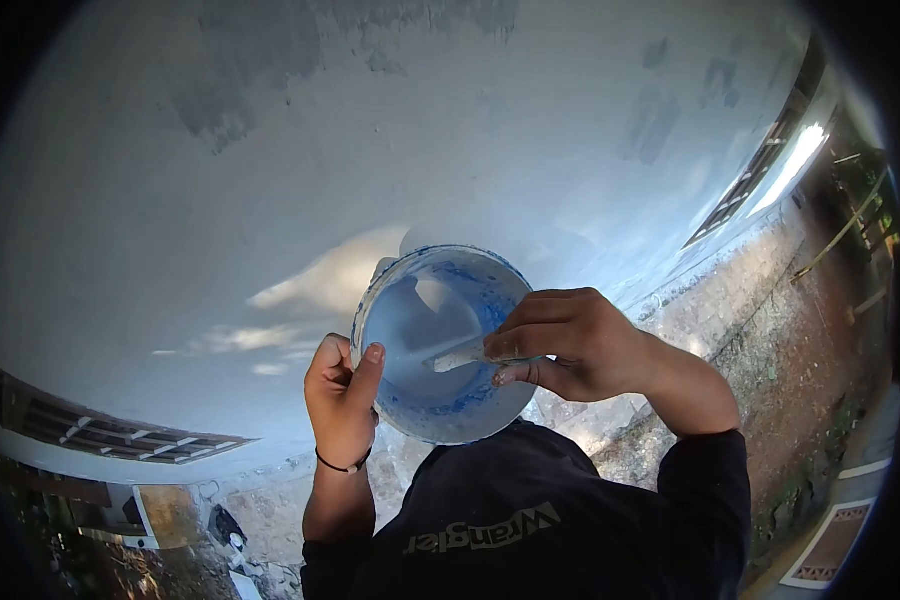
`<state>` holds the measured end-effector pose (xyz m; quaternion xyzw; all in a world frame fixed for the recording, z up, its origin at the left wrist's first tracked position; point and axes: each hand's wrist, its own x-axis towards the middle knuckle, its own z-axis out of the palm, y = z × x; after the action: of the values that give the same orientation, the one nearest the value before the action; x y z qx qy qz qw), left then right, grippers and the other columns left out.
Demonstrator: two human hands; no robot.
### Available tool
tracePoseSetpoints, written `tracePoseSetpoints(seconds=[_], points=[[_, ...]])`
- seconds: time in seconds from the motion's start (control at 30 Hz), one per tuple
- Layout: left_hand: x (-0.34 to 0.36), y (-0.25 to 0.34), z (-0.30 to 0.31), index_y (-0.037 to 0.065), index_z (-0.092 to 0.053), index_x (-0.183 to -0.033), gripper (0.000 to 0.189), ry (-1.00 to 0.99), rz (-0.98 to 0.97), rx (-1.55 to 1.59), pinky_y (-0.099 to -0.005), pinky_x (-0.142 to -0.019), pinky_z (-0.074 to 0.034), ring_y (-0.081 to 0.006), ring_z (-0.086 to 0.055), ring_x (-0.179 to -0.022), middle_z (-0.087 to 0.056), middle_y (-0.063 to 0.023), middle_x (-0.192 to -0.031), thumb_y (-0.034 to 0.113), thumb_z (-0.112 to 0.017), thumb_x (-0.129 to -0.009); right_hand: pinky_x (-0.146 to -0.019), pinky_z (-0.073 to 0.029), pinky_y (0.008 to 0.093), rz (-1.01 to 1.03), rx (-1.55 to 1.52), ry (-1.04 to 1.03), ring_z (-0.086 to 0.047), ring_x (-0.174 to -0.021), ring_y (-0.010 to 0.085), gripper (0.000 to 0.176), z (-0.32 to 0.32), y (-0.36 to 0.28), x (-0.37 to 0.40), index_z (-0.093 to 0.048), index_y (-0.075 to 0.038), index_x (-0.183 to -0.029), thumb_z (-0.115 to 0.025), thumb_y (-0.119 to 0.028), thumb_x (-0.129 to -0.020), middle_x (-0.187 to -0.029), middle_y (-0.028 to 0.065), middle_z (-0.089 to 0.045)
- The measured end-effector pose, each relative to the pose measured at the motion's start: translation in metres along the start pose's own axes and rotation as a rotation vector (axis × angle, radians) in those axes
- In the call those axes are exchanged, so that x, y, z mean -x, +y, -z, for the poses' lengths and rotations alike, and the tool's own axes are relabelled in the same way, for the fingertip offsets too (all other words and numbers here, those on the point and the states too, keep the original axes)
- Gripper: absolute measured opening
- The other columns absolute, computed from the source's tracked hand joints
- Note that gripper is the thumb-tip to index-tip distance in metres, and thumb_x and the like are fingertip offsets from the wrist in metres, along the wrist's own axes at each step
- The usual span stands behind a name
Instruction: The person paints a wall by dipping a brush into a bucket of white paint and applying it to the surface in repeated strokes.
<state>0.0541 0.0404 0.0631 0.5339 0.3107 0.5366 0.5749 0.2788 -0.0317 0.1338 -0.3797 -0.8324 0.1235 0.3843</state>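
A round bucket [457, 428] with blue smears on its inner wall is held up in front of my chest. Pale, whitish-blue paint [400, 325] lies in it. My left hand [344, 395] grips the bucket's left rim, thumb over the edge and fingers outside. Over the right side of the opening, my right hand [575, 345] pinches a paintbrush [457, 356] between thumb and fingers. The brush's whitish, paint-coated end points left and down into the bucket, close over the paint. Most of its handle is hidden by my fingers.
A large pale wall [320, 180] with darker grey patches fills the space ahead. Slatted openings are set in it at left [100, 420] and right [750, 180]. Rough stone and bare ground [770, 430] run along its foot. A framed panel [830, 545] stands lower right.
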Motion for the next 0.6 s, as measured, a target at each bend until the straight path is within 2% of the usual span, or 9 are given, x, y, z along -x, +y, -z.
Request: tracePoseSetpoints(seconds=[0.07,0.37,0.47,0.53,0.6], points=[[0.001,0.001,0.004,0.01,-0.035,-0.067,0.031,0.002,0.054,-0.029,-0.0185,-0.049,-0.021,-0.0014,-0.027,-0.054,-0.034,0.0067,-0.06,0.008,-0.062,-0.084,-0.062,-0.052,0.0319,-0.013,0.004,-0.047,-0.064,-0.074,0.0231,0.021,-0.007,0.008,-0.004,-0.064,-0.003,-0.086,-0.073,-0.011,-0.069,-0.083,0.0086,-0.066],[0.004,-0.003,0.002,0.009,-0.039,-0.068,0.03,0.029,0.017,-0.056,-0.0184,-0.049,-0.021,-0.0012,-0.027,-0.054,-0.036,0.0068,-0.06,0.012,-0.065,-0.083,-0.06,-0.049,0.0333,-0.041,0.005,-0.117,-0.062,-0.071,0.0235,0.02,-0.024,0.028,-0.013,-0.062,-0.005,-0.085,-0.072,-0.015,-0.071,-0.077,0.0072,-0.063],[0.005,0.001,0.0,0.009,-0.04,-0.069,0.029,0.035,0.029,-0.074,-0.0181,-0.049,-0.022,-0.001,-0.028,-0.054,-0.036,0.0069,-0.06,0.014,-0.066,-0.083,-0.063,-0.049,0.0368,-0.053,-0.015,-0.141,-0.061,-0.072,0.0283,0.02,-0.024,0.032,-0.016,-0.061,-0.006,-0.087,-0.067,-0.02,-0.075,-0.076,0.0092,-0.061],[0.006,0.003,-0.001,0.009,-0.041,-0.069,0.029,0.034,0.043,-0.077,-0.0177,-0.049,-0.022,-0.0007,-0.029,-0.054,-0.036,0.0073,-0.06,0.014,-0.066,-0.083,-0.06,-0.049,0.0332,-0.069,-0.013,-0.162,-0.062,-0.07,0.0238,0.02,-0.022,0.031,-0.018,-0.063,-0.005,-0.085,-0.072,-0.015,-0.07,-0.076,0.007,-0.062],[0.006,0.006,-0.001,0.009,-0.041,-0.069,0.029,0.038,0.049,-0.08,-0.0176,-0.048,-0.022,-0.0006,-0.029,-0.054,-0.036,0.0074,-0.059,0.014,-0.065,-0.083,-0.06,-0.049,0.0329,-0.056,-0.02,-0.153,-0.062,-0.07,0.0239,0.021,-0.022,0.03,-0.019,-0.063,-0.005,-0.085,-0.072,-0.014,-0.07,-0.076,0.0073,-0.063]])
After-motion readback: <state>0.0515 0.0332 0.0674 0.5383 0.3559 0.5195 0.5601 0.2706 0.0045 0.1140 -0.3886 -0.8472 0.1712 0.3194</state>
